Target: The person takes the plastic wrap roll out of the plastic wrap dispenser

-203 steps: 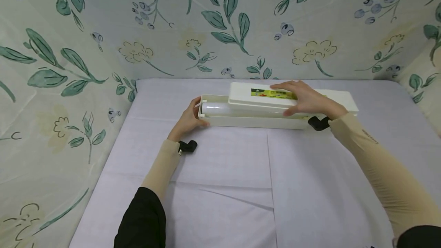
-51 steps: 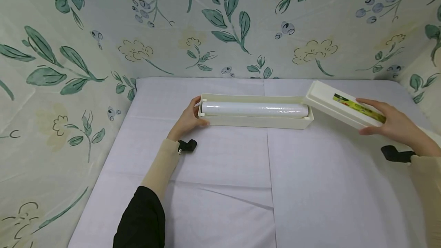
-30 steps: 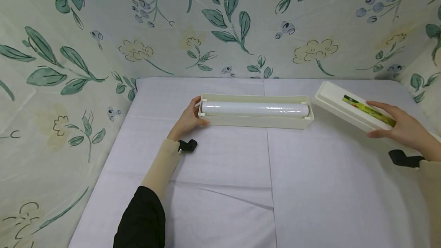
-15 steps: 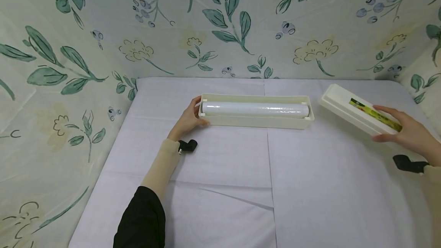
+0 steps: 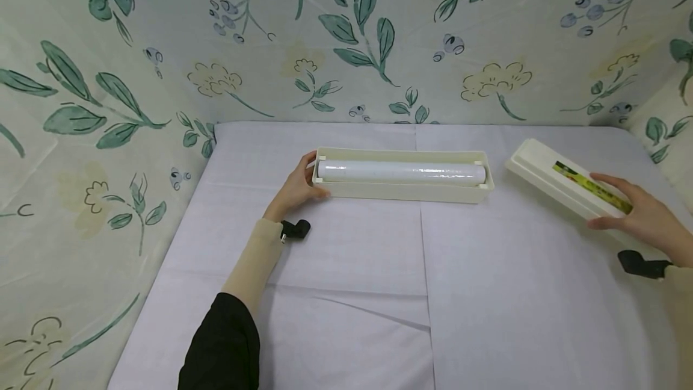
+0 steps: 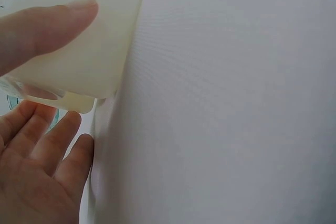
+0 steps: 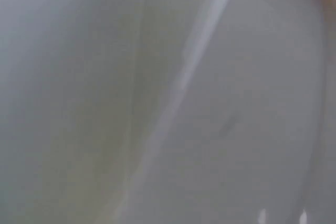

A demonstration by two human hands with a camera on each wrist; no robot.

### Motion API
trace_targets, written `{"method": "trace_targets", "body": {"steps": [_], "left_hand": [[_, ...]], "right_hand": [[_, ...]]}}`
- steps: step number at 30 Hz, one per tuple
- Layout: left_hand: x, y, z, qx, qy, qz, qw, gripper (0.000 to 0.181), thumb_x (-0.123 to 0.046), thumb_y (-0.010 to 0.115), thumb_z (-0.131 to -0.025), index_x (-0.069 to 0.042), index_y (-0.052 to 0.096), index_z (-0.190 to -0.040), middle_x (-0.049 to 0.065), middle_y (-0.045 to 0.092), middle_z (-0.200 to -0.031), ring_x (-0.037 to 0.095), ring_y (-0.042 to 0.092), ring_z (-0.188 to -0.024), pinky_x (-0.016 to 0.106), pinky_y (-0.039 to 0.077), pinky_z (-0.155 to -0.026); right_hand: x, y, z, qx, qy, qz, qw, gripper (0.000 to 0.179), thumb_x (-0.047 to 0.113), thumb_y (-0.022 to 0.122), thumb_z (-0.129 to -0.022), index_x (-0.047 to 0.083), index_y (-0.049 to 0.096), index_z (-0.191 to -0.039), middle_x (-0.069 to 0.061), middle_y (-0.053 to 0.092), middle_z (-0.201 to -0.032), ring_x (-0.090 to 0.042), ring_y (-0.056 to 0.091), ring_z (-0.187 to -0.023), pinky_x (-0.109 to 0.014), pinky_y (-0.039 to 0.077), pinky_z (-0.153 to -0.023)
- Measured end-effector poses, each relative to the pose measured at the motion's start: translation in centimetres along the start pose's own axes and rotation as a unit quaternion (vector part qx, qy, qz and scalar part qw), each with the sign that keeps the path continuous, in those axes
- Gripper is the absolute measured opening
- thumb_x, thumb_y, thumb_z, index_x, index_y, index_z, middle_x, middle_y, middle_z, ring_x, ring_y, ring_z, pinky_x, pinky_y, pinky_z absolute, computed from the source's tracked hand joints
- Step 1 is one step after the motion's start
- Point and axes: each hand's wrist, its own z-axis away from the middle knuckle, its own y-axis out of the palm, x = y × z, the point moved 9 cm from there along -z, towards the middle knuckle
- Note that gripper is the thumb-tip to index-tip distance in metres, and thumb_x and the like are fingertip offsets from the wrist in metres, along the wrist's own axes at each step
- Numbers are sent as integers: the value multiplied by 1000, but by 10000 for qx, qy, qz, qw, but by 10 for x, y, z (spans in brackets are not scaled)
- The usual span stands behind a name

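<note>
A long cream plastic cling film box (image 5: 400, 193) lies uncovered on the table, with a white shiny roll of film (image 5: 400, 171) inside it. My left hand (image 5: 292, 190) holds the box's left end, thumb against the front wall and fingers round the end. In the left wrist view the thumb presses the box wall (image 6: 100, 45) while the fingertips reach its end. To the right, my right hand (image 5: 644, 215) grips the white lid (image 5: 533, 167), which bears a green and yellow label and lies slantwise, apart from the box. The right wrist view is filled by the blurred lid (image 7: 252, 87).
A white cloth (image 5: 346, 330) with fold lines covers the table. Behind and to the left hangs a curtain (image 5: 303, 29) printed with leaves and flowers. A small black camera (image 5: 295, 230) sits on the left wrist, another (image 5: 641, 265) on the right.
My right hand has drawn the lid off the box to the right, turned it aslant, and lowered it slightly toward the table. The roll is now fully uncovered. My left hand and the box stay put.
</note>
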Motion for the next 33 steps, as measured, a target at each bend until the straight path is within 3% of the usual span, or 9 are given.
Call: {"method": "trace_targets", "body": {"steps": [6,14,19,26,33], "left_hand": [[-1,1,0,92,-68,70,9999,103,3,79,-74,-16,16,-152,14,31,-151,26,33,-137,42,29,-109],[-29,3,14,170,-93,9,9998,98,6,76,-75,-7,15,-151,19,30,-151,29,32,-137,42,29,-109],[-31,3,15,168,-128,108,9997,98,7,75,-75,-8,15,-151,18,30,-151,29,32,-137,42,29,-109],[-27,2,12,162,-135,149,9997,99,6,76,-74,-9,16,-151,18,29,-151,29,30,-138,42,28,-109],[-2,1,0,118,-125,254,9995,103,3,79,-73,-16,16,-152,13,30,-152,24,31,-137,40,28,-109]], "right_hand": [[-7,4,-1,-52,-28,42,10000,111,30,82,-75,4,7,-152,-44,5,-143,-63,22,-108,-74,24,-75],[-10,9,1,-101,8,95,9999,111,30,83,-74,4,8,-152,-44,8,-143,-63,22,-110,-74,23,-79],[-9,11,1,-97,-37,94,9999,110,27,83,-74,3,9,-151,-45,10,-142,-64,22,-111,-74,23,-80],[-12,16,-2,-84,-88,121,9999,111,31,84,-72,3,10,-151,-45,12,-141,-64,22,-110,-73,22,-80],[-16,22,-4,-47,-16,159,9999,113,34,84,-72,3,10,-151,-44,12,-141,-65,21,-113,-74,22,-83]]}}
